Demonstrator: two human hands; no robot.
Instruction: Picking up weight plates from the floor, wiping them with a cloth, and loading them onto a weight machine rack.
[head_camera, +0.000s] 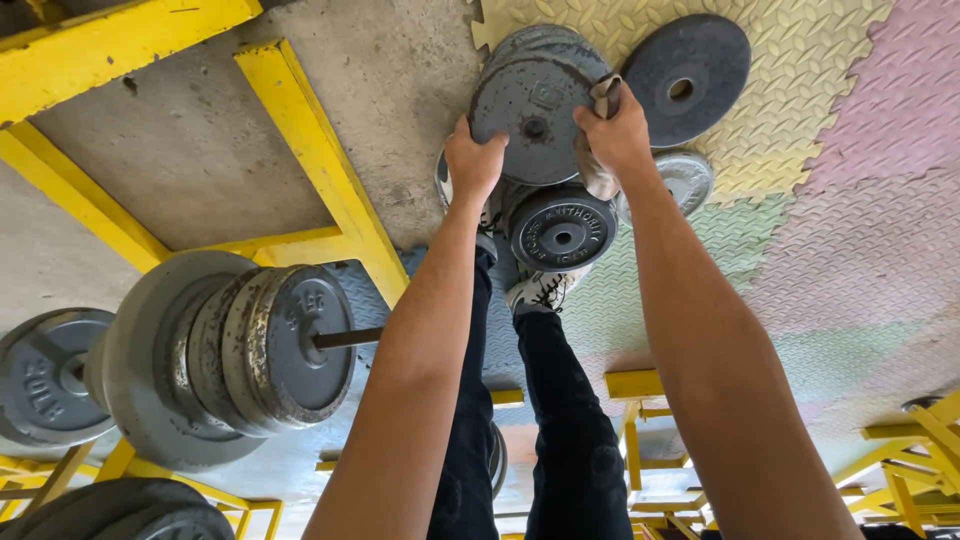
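Both my hands grip a round grey weight plate (535, 115) at the top centre, held over a pile of plates on the floor. My left hand (472, 160) clasps its left rim. My right hand (615, 130) clasps its right rim and also pinches a pale cloth (598, 175) against it. Just below the held plate lies a smaller dark plate (563, 232), next to my shoes (540, 290).
A dark plate (690, 75) and a silvery plate (688, 180) lie on coloured foam mats (850, 200). At the left, a bar loaded with several grey plates (240, 350) rests on a yellow steel frame (320, 170). Another plate (45, 375) sits at far left.
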